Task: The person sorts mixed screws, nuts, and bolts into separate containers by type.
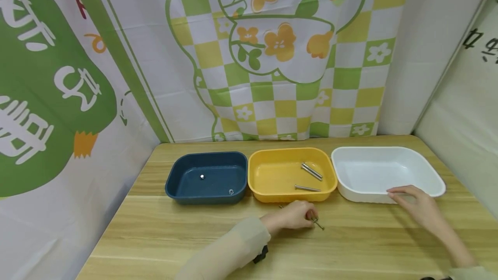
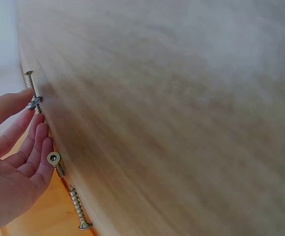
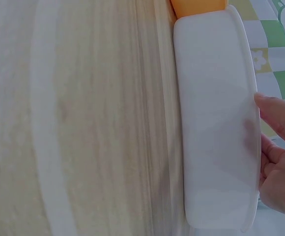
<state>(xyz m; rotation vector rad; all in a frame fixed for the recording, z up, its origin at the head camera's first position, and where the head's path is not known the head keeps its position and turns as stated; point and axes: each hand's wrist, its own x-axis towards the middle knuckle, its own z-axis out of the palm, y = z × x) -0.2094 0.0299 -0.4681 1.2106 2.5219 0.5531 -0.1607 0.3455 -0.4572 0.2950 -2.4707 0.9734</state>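
My left hand is low over the table in front of the yellow tray. In the left wrist view its thumb and index finger pinch a small dark metal piece; its exact kind I cannot tell. Right behind that lies a brass-coloured screw, whose end also shows past the fingers in the head view. A second screw sits by the little finger, and another screw lies further along. My right hand is at the front rim of the white tray, loosely bent fingers touching the edge.
The yellow tray holds several long silver bolts. To its left, the dark blue tray contains two small nuts. All three trays stand in a row near the back of the wooden table, before a printed curtain.
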